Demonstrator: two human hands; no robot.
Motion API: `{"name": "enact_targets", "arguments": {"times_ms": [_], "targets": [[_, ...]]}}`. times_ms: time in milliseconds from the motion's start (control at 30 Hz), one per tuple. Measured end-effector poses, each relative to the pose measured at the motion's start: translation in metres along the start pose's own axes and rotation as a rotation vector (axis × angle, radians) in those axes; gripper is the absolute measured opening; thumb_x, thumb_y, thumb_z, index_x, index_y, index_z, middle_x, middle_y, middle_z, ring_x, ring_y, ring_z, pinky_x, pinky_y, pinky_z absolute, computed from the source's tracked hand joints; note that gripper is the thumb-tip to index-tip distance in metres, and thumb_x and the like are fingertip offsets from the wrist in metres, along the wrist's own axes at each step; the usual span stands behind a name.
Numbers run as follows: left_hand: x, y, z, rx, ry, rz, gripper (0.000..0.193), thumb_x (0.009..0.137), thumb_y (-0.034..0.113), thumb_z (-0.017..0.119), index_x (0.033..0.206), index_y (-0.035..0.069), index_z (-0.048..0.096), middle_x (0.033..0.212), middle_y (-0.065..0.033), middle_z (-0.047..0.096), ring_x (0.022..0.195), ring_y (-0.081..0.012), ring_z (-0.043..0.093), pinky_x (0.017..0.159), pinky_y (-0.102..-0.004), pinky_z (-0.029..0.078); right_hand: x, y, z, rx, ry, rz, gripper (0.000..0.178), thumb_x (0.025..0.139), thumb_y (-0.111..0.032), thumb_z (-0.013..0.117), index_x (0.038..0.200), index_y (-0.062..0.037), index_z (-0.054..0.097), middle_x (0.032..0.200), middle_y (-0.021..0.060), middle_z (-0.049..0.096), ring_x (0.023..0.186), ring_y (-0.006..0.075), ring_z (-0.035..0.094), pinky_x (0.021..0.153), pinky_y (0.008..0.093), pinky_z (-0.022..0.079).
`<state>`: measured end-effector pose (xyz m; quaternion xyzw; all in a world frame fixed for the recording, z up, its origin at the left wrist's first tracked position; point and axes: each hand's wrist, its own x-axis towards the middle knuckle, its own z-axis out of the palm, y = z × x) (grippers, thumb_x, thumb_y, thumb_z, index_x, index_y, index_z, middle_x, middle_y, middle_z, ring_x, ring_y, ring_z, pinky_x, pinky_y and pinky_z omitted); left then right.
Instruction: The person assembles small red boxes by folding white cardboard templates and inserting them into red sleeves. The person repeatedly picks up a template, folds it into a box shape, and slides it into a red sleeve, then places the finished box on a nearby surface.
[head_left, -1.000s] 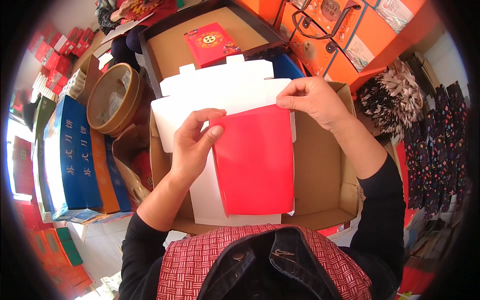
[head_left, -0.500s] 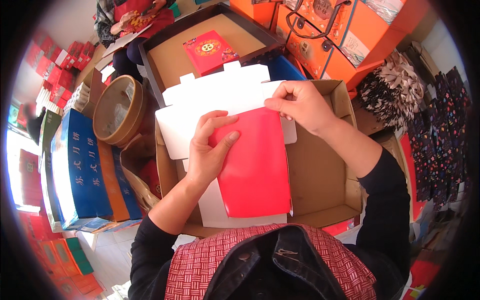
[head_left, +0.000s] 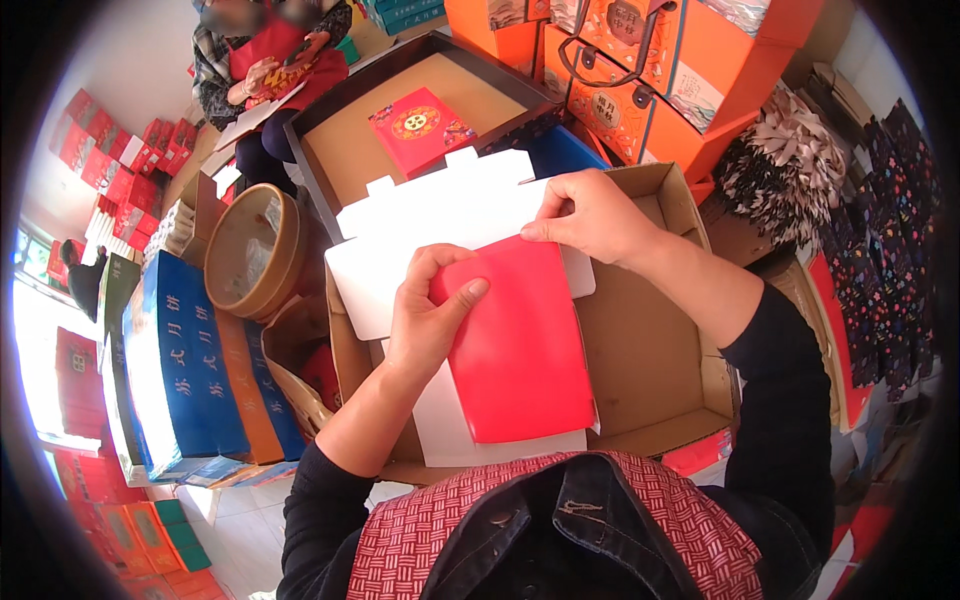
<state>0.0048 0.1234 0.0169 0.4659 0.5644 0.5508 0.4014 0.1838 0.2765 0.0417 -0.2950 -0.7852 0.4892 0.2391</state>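
Observation:
A flat cardboard box blank, white inside with a smooth red panel, lies in front of me across an open brown carton. Its white flaps spread out beyond the red panel's far edge, and more white shows under the near edge. My left hand grips the red panel's upper left corner, thumb on top and fingers curled at the edge. With thumb and forefinger my right hand pinches the blank at the panel's upper right corner. What the other right fingers touch is hidden.
The brown carton lies beneath the blank. Beyond it, a dark-rimmed tray bears a red patterned box. A round tub and blue boxes stand left; orange gift boxes are far right. Another person sits far left.
The right thumb has come down onto the red panel's upper right corner from the white flap beside it. The left hand keeps its grip. The whole view has shifted slightly.

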Motion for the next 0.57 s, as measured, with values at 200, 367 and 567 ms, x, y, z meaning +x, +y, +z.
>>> {"name": "enact_targets", "arguments": {"times_ms": [200,367,567], "targets": [[0.0,0.0,0.002,-0.02,0.047,-0.007,0.018,0.087,0.007,0.067,0.101,0.003,0.058,0.104,-0.0034,0.057,0.094,-0.0121,0.055,0.083,-0.0253,0.048,0.004,-0.022,-0.013,-0.053,-0.16,0.054,0.016,0.081,-0.01,0.073,0.076,0.0008,0.062,0.073,0.0035,0.063,0.064,0.0084,0.057,0.056,0.0225,0.045],[-0.001,0.0,-0.004,-0.204,0.074,-0.059,0.016,0.087,0.005,0.067,0.1,0.003,0.058,0.104,-0.0035,0.058,0.094,-0.0114,0.055,0.083,-0.0248,0.048,-0.013,-0.006,-0.014,0.321,-0.012,0.123,0.015,0.085,-0.011,0.07,0.078,0.001,0.063,0.073,0.0039,0.062,0.061,0.0085,0.056,0.053,0.0212,0.045],[-0.003,0.0,-0.001,-0.221,0.064,-0.04,0.018,0.087,0.006,0.067,0.102,0.003,0.058,0.106,-0.0038,0.058,0.095,-0.0119,0.055,0.084,-0.0257,0.048,-0.01,-0.009,-0.011,0.172,-0.007,0.168,0.019,0.082,-0.017,0.073,0.078,0.0013,0.066,0.073,0.0067,0.066,0.063,0.0119,0.059,0.059,0.0259,0.05]]}}
